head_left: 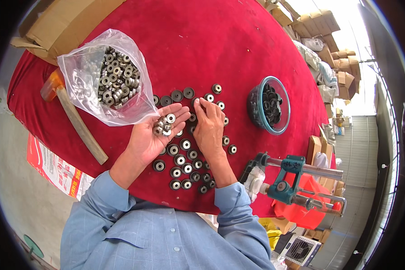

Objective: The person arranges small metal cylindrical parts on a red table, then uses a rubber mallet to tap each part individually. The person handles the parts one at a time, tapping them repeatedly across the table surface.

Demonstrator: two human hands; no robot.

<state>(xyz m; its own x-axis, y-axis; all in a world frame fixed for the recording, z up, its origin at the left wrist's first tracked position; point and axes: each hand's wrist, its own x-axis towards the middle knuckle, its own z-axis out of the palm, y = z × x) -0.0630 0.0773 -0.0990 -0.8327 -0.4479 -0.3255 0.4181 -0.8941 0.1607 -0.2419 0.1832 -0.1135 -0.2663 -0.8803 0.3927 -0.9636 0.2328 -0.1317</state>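
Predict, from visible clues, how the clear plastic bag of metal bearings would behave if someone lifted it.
The clear plastic bag is probably floppy, since its thin film creases and folds. It would likely feel heavy for its size, with many metal bearings heaped inside. Tilting it might spill some, because its mouth gapes open.
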